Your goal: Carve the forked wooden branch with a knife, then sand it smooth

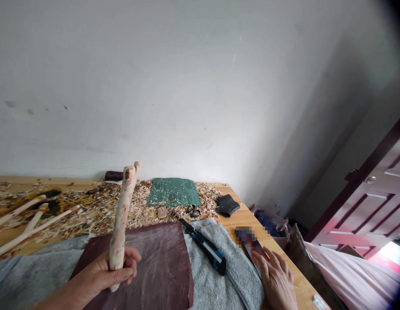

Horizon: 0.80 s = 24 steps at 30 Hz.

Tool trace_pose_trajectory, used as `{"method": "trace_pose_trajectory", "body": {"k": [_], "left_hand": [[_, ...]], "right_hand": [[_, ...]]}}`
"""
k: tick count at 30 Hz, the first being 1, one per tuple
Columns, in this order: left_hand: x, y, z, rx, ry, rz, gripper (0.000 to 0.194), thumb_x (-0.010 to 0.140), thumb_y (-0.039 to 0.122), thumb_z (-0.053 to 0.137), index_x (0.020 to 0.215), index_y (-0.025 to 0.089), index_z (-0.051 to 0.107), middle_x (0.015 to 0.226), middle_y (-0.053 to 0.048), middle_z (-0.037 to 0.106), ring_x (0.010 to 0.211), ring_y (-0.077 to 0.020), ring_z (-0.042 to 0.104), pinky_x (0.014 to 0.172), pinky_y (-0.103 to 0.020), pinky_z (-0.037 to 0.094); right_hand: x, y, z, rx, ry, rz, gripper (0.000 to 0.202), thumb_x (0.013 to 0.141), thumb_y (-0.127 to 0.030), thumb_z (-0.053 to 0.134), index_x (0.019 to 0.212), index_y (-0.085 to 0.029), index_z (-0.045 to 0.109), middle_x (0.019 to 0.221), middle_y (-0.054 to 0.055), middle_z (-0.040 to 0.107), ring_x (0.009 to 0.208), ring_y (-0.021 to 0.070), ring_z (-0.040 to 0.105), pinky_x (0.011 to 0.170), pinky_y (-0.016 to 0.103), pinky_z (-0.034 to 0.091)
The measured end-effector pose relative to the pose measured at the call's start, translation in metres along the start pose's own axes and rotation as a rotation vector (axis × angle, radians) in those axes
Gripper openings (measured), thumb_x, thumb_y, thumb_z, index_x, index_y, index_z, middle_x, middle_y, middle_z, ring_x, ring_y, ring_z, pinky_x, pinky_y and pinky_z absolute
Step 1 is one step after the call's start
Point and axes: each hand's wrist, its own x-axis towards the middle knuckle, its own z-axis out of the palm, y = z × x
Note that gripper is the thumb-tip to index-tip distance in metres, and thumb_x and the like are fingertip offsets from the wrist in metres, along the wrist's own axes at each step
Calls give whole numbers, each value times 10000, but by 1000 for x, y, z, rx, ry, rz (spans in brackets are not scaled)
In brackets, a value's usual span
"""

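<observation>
My left hand [99, 269] is wrapped round the lower end of a peeled wooden stick [120, 215], which stands nearly upright with a short knob at its top. Beneath that hand lies a dark maroon sheet [157, 258] on a grey towel [212, 232]. A blue and black utility knife [206, 247] rests on the towel with its blade end pointing away. On the right, my right hand [279, 275] lies with fingers extended over a flat dark phone-like object [251, 245], partly blurred out, at the towel's edge.
Wood shavings [138, 202] cover the back of the table, around a green mat [174, 192]. Pale forked sticks [28, 228] lie at left. A dark spool [113, 175], a black folded piece [227, 205] and a small tan block [162, 212] are nearby. The table edge [303, 284] runs down the right.
</observation>
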Motion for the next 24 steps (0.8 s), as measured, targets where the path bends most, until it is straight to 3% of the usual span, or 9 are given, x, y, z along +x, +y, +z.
{"method": "trace_pose_trajectory", "body": {"k": [6,11,14,20,24], "left_hand": [[-1,4,-1,4,-55,12,366,690,552,737,864,239,663,739,4,644,689,-192,580,607,-269,410],[-2,9,2,-32,-32,5,370,675,536,751,888,245,670,751,-1,655,690,-194,581,601,-273,409],[-3,10,2,-41,-40,6,357,681,536,751,864,238,675,750,-6,654,687,-192,575,599,-272,404],[-3,10,2,-57,-56,24,333,696,513,759,856,234,676,734,-1,649,681,-182,573,606,-265,405],[-2,8,2,-63,-51,17,352,686,527,763,865,237,672,736,0,647,671,-181,571,582,-260,394]], "right_hand": [[-1,7,5,-53,2,110,566,957,-460,174,1219,-340,661,1392,53,523,1330,325,355,1025,542,333],[-1,9,6,-72,35,96,531,924,-375,241,1303,-294,604,1425,93,484,1349,350,326,992,568,349],[1,9,6,-14,33,154,524,938,-428,231,1226,-318,654,1361,90,546,1311,355,380,986,581,350],[2,17,7,176,254,127,595,953,-485,178,1220,-206,630,1323,141,556,1272,344,428,993,542,366],[1,23,8,259,299,97,621,951,-521,181,1216,-155,608,1235,177,607,1225,339,479,1018,530,345]]}}
